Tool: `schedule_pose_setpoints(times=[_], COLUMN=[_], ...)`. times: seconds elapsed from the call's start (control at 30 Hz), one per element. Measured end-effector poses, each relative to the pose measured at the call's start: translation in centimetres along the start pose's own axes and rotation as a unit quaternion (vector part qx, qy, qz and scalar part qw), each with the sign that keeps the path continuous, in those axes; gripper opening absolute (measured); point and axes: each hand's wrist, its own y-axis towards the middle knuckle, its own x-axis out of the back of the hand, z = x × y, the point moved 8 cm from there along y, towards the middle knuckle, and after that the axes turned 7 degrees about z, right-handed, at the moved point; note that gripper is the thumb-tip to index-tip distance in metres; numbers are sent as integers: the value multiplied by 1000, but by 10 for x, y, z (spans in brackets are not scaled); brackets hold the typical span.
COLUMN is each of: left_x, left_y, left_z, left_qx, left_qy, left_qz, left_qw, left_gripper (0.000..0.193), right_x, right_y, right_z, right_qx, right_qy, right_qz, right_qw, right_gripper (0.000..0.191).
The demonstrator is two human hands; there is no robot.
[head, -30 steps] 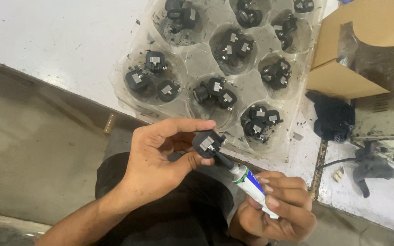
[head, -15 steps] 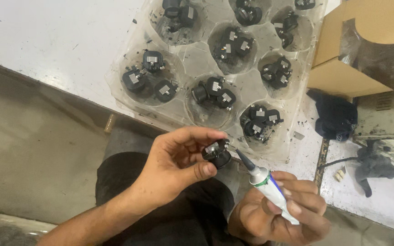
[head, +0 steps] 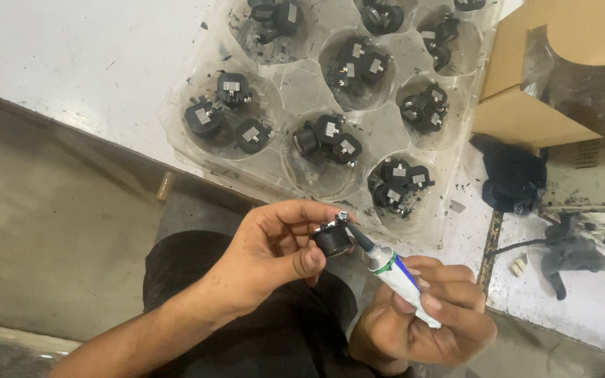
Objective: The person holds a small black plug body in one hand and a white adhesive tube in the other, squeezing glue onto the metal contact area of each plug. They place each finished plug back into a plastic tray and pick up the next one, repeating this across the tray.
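Black round part [head: 332, 239], pinched in the left hand [head: 274, 255], meets the nozzle of the small tube [head: 399, 276] clenched in the right hand [head: 425, 315], while many like parts wait in the clear tray [head: 285, 178] at the tabletop's near edge.

Bare forearms, dark clothing below

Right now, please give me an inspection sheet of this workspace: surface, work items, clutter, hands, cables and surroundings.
Surface: white table, scuffed, with dark specks.
Work items: small black round part pinched in the left hand; white tube with dark nozzle gripped by the right hand, its tip at the part.
Clear tray: moulded pockets holding groups of similar black parts.
Clutter: black cloth, a second dark bundle, open cardboard box.
Hands: both closed on their items.
Cables: dark cable near the table gap.
Surroundings: grey floor at left.
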Motion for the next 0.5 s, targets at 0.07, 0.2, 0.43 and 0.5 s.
schedule_pose_setpoints(times=[0.07, 0.2, 0.43, 0.5], left_x=[2, 6, 4, 2], left_y=[1, 2, 4, 7], left_z=[0, 3, 7, 4], left_qx=[-4, -12, -5, -7], left_qy=[1, -22, -67, -82], left_qz=[-2, -2, 22, 11], left_qw=[1000, 1000, 998, 997], left_gripper=[56, 55, 50, 47], right_x=[0, 2, 1, 3], right_y=[-1, -2, 2, 4], right_z=[-1, -4, -3, -4], right_qx=[-6, -20, -11, -16], right_qy=[3, 7, 2, -28], right_qz=[7, 17, 43, 46], right_qw=[1000, 1000, 999, 998], right_gripper=[27, 26, 28, 26])
